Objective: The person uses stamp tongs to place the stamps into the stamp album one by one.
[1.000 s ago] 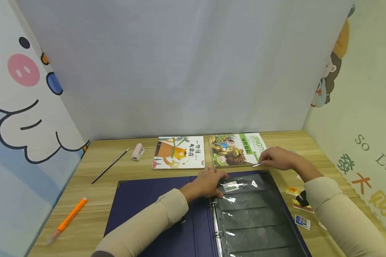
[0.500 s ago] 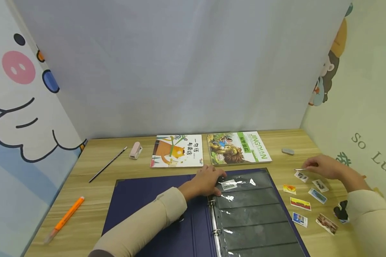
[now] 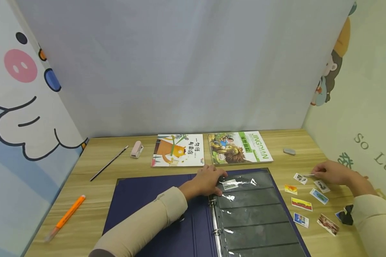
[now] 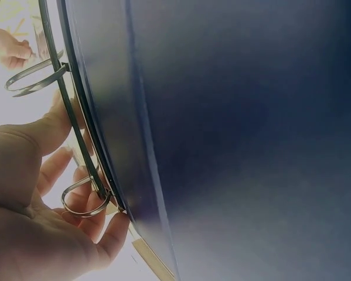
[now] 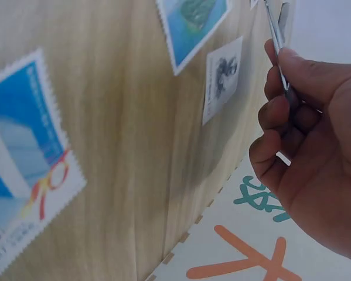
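My right hand (image 3: 332,174) pinches a pair of slim metal tweezers (image 5: 273,29) between thumb and fingers. Their tips point left, close to a small grey-and-white stamp (image 3: 300,178); contact cannot be told. Just below that hand lies another stamp (image 3: 322,186). A dark blue ring binder (image 3: 154,200) is spread on the table, with a black pocket page (image 3: 247,217) on its right side. One stamp (image 3: 230,184) sits in the top pocket. My left hand (image 3: 207,181) rests at the page's upper left edge, by the metal rings (image 4: 37,82), its fingers loosely bent.
Several more stamps (image 3: 301,204) are scattered right of the binder. Two booklets (image 3: 178,150) lie behind it, with a grey eraser (image 3: 289,151) at the back right. To the left are a pink stapler-like object (image 3: 136,149), a pencil (image 3: 109,163) and an orange marker (image 3: 70,213).
My right hand has moved with the tweezers from above the binder's top right corner rightward to the loose stamps, then slightly further right and down. The left hand stays in place.
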`<state>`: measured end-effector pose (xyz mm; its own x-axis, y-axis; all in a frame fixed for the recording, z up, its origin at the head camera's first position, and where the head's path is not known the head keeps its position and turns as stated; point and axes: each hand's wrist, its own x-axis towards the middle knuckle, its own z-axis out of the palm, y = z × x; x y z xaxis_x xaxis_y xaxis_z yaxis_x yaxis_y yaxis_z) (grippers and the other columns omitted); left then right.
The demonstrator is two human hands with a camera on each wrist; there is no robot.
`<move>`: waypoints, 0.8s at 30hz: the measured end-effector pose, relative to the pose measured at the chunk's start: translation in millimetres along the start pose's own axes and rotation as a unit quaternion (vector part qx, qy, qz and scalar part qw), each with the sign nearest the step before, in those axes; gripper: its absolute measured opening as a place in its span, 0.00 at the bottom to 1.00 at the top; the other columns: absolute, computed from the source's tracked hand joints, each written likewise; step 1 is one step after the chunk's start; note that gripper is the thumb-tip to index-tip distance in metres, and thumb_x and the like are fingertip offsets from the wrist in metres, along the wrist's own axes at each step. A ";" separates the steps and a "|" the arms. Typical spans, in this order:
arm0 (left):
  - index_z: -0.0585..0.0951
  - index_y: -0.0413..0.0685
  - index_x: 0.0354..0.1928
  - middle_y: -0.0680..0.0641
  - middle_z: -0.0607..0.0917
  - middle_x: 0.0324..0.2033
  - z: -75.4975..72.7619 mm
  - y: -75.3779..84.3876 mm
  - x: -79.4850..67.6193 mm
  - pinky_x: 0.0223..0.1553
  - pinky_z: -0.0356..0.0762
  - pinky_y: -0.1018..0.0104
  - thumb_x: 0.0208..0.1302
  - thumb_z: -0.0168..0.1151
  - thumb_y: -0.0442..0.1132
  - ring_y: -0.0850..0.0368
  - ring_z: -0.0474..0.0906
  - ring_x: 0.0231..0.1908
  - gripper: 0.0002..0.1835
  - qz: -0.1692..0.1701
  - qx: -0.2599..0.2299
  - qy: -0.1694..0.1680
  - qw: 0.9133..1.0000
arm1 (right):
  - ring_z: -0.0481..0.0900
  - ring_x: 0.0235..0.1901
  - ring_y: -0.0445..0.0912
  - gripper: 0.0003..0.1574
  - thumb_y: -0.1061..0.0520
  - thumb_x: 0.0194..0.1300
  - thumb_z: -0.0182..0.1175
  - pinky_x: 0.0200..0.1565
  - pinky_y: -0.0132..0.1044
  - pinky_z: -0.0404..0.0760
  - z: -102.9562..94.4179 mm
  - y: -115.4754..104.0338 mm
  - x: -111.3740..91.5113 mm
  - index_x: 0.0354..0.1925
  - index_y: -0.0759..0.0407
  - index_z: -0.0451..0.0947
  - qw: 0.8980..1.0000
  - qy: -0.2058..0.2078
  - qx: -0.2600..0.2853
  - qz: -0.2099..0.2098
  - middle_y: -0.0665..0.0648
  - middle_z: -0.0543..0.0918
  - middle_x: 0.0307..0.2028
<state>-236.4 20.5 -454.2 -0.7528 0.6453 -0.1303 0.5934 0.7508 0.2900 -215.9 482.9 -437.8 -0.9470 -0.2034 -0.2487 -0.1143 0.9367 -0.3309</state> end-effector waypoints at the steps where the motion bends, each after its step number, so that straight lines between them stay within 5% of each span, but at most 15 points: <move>1: 0.71 0.66 0.62 0.47 0.74 0.55 -0.3 0.3 -0.3 0.56 0.67 0.52 0.50 0.71 0.55 0.50 0.67 0.55 0.35 0.000 -0.001 0.001 1.000 | 0.72 0.31 0.37 0.12 0.56 0.69 0.54 0.34 0.34 0.71 -0.3 -0.4 0.4 0.37 0.62 0.82 1.000 0.000 0.001 -0.001 0.50 0.83 0.32; 7: 0.71 0.67 0.62 0.48 0.74 0.56 -0.5 0.9 -0.8 0.56 0.67 0.52 0.50 0.71 0.55 0.51 0.67 0.55 0.35 -0.003 -0.001 -0.001 1.000 | 0.72 0.31 0.37 0.12 0.57 0.69 0.54 0.34 0.34 0.71 -2.9 -4.2 0.4 0.36 0.62 0.81 1.000 0.005 0.007 0.002 0.51 0.82 0.32; 15: 0.70 0.67 0.63 0.48 0.74 0.56 0.5 0.6 0.2 0.56 0.66 0.52 0.51 0.70 0.56 0.50 0.66 0.56 0.35 -0.003 -0.003 -0.005 1.000 | 0.70 0.30 0.35 0.10 0.60 0.68 0.54 0.33 0.31 0.70 0.1 -7.4 -1.0 0.37 0.63 0.80 0.999 -0.039 0.034 -0.005 0.51 0.81 0.32; 24: 0.70 0.67 0.63 0.48 0.74 0.56 1.9 -1.3 1.8 0.55 0.66 0.52 0.51 0.70 0.56 0.50 0.66 0.55 0.35 -0.003 -0.004 -0.004 1.000 | 0.70 0.30 0.37 0.10 0.61 0.69 0.52 0.34 0.34 0.70 -9.8 -17.0 11.5 0.37 0.64 0.79 1.000 0.012 0.015 -0.021 0.53 0.80 0.32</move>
<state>-237.9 20.9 -456.6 -0.7541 0.6417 -0.1395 0.5862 0.7536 0.2974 -227.8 467.4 -426.1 -0.9482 -0.2361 -0.2126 -0.1459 0.9180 -0.3689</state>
